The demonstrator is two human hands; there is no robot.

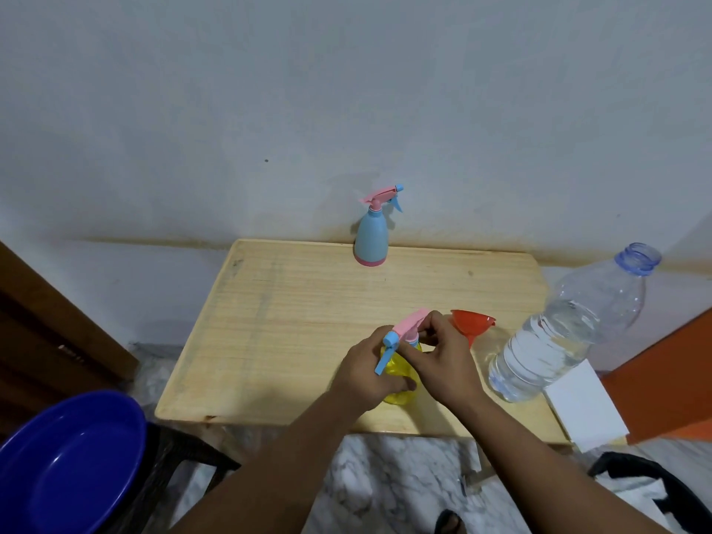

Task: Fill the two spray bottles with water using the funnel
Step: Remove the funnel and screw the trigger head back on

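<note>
Gripping yellow spray bottle (397,373), both hands (443,364).

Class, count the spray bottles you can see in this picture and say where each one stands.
2. The blue spray bottle stands at the table's far edge by the wall; the yellow spray bottle stands near the front edge, gripped by both hands.

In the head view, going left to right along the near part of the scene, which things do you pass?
Dark blue plastic basin → yellow spray bottle with pink-and-blue trigger head, held by both hands → orange plastic funnel → clear uncapped water bottle → white paper sheet.
</note>
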